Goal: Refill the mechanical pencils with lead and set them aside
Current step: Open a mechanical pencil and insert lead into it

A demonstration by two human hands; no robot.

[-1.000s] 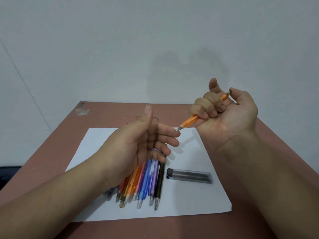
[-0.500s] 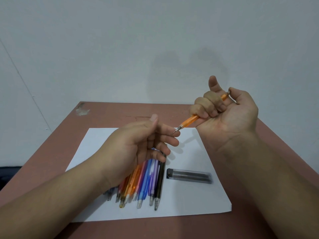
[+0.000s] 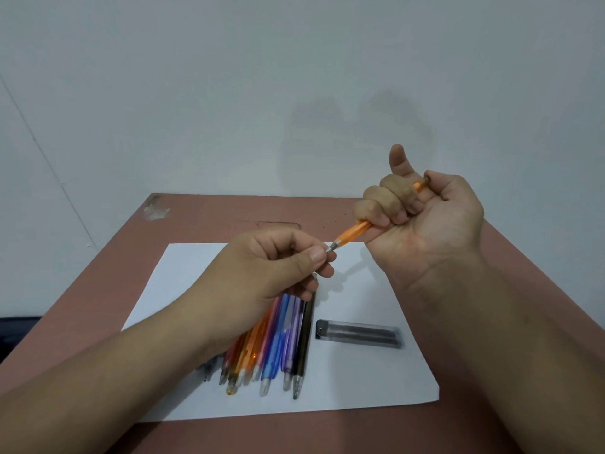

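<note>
Smooth brown table [image 3: 203, 224], slim orange pencil [image 3: 352, 233]

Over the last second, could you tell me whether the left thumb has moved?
Yes. The left hand has folded its thumb down from upright, toward the paper, to the tip of the orange pencil.

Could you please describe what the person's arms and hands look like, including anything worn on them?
Both forearms are bare, with no sleeves in view. The left hand and right hand wear no gloves, and no watch or bracelet shows on either wrist.

Plain desk corner: brown table [image 3: 327, 208], bare grey wall [image 3: 229, 93], pencils [image 3: 278, 339].
</note>
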